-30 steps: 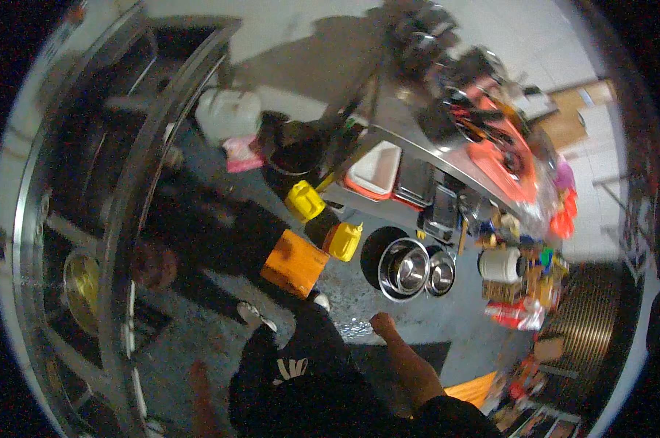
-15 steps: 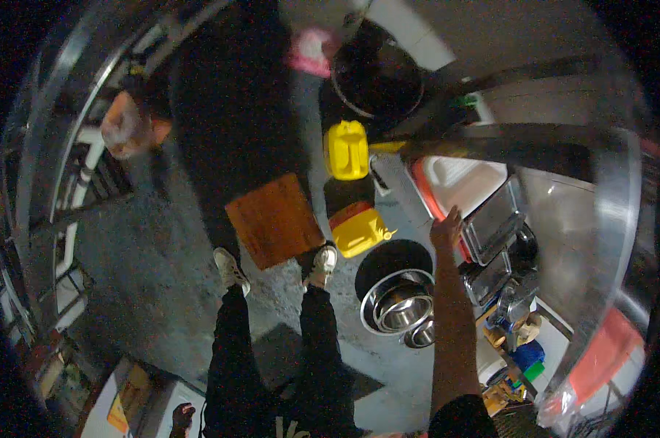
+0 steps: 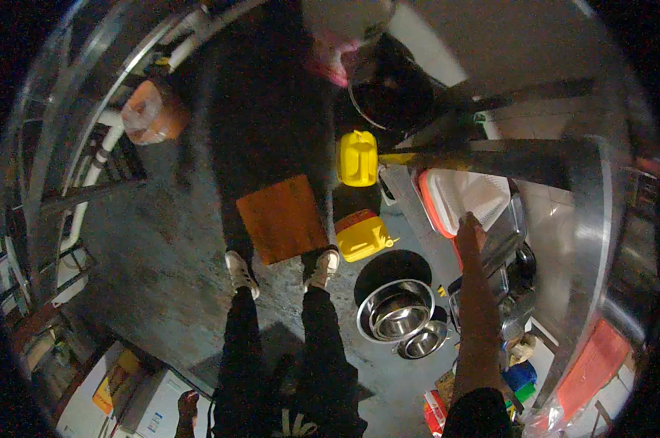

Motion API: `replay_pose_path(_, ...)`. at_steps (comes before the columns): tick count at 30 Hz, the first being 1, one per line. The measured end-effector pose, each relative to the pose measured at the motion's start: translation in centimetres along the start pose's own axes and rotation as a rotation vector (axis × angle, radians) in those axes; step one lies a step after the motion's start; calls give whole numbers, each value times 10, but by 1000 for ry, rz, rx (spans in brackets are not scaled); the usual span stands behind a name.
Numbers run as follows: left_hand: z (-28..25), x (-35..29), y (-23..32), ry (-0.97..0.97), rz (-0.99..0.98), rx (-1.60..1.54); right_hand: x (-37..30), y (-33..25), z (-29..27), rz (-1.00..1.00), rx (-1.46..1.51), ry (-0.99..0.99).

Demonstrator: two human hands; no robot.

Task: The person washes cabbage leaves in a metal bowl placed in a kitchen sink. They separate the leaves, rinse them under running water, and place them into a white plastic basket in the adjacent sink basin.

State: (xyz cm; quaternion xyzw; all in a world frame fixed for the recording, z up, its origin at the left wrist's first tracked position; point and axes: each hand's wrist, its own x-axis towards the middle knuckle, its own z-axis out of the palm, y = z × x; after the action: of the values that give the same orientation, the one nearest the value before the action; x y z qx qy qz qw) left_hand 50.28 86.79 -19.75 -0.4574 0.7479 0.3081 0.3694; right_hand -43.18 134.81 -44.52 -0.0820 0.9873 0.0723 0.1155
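My right arm stretches forward along the right side, and my right hand (image 3: 471, 230) is closed at the near edge of a white mesh basket (image 3: 483, 196). A red-orange basin (image 3: 433, 208) shows its rim along the basket's left side. Under and beyond the basket is a metal tray (image 3: 518, 212), partly covered. The fingertips are dark and partly hidden against the basket. My left hand (image 3: 188, 404) hangs low at the left, its fingers curled, with nothing visible in them, near a white box (image 3: 162, 401).
Two yellow jerrycans (image 3: 357, 159) stand on the floor by a brown square stool (image 3: 282, 219). Steel bowls (image 3: 395, 310) lie nested near my right leg. A large dark wok (image 3: 388, 91) is at the far side. A steel counter edge (image 3: 600, 219) curves along the right.
My right hand has moved from the basin's edge onto the white basket, which now overlaps the metal tray more. The view has shifted slightly. My left hand stays low.
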Motion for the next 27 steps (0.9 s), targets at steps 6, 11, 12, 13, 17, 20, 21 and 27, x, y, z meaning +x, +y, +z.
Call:
replay_pose_path(6,19,18,20,234,-259,-1044,-33,-18,-116,-50,136,102)
replay_pose_path(11,-16,49,54,231,-214,-602,-93,-44,-191,-217,240,62)
replay_pose_path(12,-28,57,62,236,-201,-551,-106,-51,-202,-245,239,32)
replay_pose_path(13,-40,66,69,241,-183,-534,-118,-62,-212,-263,246,-17)
replay_pose_path(17,-91,126,75,300,5,-548,-173,-126,-243,-332,258,-245)
replay_pose_path(20,-133,180,59,256,60,-734,-215,-215,-282,-428,257,-370)
replay_pose_path(21,-150,196,51,240,76,-883,-226,-255,-299,-497,182,-434)
replay_pose_path(27,-287,196,9,486,380,-1454,-296,-563,-430,-1721,-101,528)
